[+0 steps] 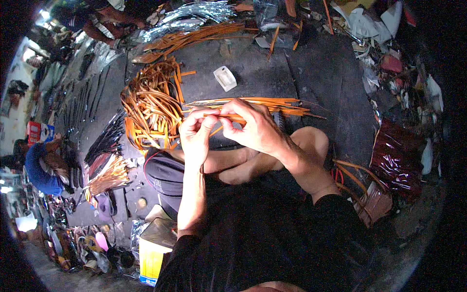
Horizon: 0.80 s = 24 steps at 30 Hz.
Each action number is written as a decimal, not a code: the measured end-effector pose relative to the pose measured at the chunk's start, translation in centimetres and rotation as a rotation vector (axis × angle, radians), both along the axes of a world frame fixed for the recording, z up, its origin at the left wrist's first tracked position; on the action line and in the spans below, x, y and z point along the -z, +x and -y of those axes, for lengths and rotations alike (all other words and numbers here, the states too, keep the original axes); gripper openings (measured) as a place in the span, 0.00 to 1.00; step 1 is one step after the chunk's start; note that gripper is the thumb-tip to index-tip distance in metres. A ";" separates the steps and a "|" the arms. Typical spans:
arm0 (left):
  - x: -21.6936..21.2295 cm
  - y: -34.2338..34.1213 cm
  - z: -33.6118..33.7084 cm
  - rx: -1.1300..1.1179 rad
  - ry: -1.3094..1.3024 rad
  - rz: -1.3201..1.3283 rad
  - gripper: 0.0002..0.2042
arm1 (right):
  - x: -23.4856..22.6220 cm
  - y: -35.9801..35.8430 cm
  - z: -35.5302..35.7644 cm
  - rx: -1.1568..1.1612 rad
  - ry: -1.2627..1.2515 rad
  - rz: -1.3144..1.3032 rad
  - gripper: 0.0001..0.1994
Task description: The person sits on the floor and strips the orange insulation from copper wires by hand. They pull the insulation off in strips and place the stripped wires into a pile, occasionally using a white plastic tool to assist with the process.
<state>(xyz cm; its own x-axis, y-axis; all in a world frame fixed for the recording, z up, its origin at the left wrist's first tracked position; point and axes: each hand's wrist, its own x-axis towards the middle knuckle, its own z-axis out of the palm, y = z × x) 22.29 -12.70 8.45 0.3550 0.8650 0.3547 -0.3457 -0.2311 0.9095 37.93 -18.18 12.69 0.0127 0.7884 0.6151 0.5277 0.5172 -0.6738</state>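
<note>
Both hands are close together over my folded legs. My left hand (195, 134) is closed, thumb and fingers pinching a thin orange strip (224, 116). My right hand (254, 127) grips the same strip just to the right, its thumb and index finger curled toward the left fingertips. The fingers partly hide the strip. Behind the hands, a bundle of flat orange strips (287, 103) lies across the dark mat. Left of the hands is a large tangled heap of orange-brown strips (152, 104). Beyond the bundle sits a small white tray (225, 79).
Long orange strips (194, 38) and shiny silvery strips (194, 13) lie at the far edge of the dark mat (326, 68). Scraps line the right side, beside dark red glossy sheets (396, 155). A yellow-and-white container (153, 258) stands near left. A person in blue (41, 168) sits farther left.
</note>
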 end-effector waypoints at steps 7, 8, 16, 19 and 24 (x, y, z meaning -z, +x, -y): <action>-0.1 0.3 0.5 -0.074 -0.069 0.014 0.07 | 0.1 0.8 0.2 -0.010 -0.023 0.037 0.09; 0.0 0.2 0.3 -0.092 -0.086 0.023 0.08 | 0.1 1.1 0.2 -0.003 -0.031 0.049 0.09; 1.0 -2.9 -2.7 -0.184 -0.140 0.105 0.05 | 1.6 3.7 0.4 -0.008 -0.052 0.136 0.10; 1.1 -4.7 -4.0 -0.196 -0.187 0.152 0.06 | 1.7 4.6 0.5 -0.001 -0.076 0.136 0.10; 1.4 -8.9 -6.9 -0.338 -0.195 0.170 0.05 | 2.5 6.2 1.2 0.022 -0.073 0.104 0.10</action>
